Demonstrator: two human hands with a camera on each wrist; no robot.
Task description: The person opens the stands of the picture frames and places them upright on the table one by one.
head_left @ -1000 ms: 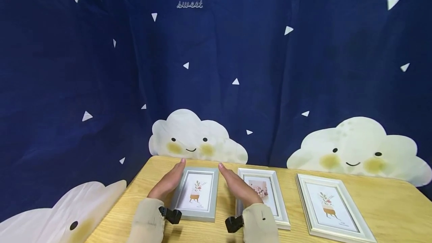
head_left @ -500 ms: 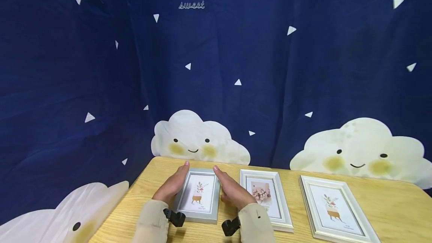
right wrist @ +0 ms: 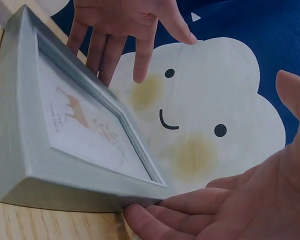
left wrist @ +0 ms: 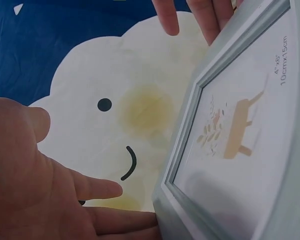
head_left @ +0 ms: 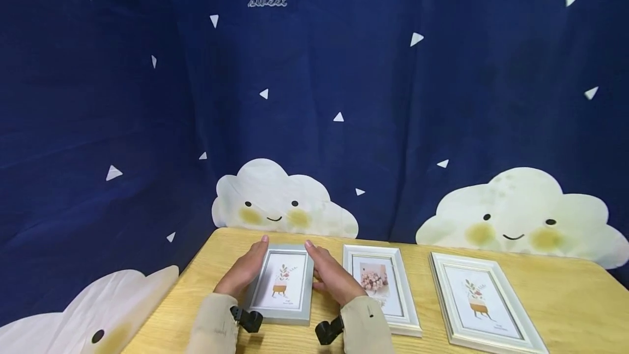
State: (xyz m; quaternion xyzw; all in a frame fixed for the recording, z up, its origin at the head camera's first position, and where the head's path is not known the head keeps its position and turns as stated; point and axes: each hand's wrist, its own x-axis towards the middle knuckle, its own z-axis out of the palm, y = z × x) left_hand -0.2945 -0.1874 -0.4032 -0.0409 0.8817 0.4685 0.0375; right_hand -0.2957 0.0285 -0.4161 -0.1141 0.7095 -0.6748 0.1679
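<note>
A grey-green picture frame (head_left: 282, 285) lies face up on the wooden table (head_left: 326, 337), showing a drawing of a potted plant. My left hand (head_left: 243, 272) is at its left edge, thumb raised and fingers stretched out; in the left wrist view the fingertips (left wrist: 140, 220) reach the frame's side. At the right edge is my right hand (head_left: 336, 276), thumb up, and the right wrist view shows its extended fingers (right wrist: 175, 217) against the lower side of the frame. Both palms face each other across the frame.
Right of my right hand lies a white picture frame (head_left: 383, 283) with a pink flower photo. Farther right is a larger white frame (head_left: 486, 302) with a plant drawing. A dark blue curtain (head_left: 304, 70) with clouds hangs behind the table.
My right hand has moved left, off the flower-photo frame, to the right edge of the grey-green frame. My left hand stays along the left edge. The view has shifted slightly.
</note>
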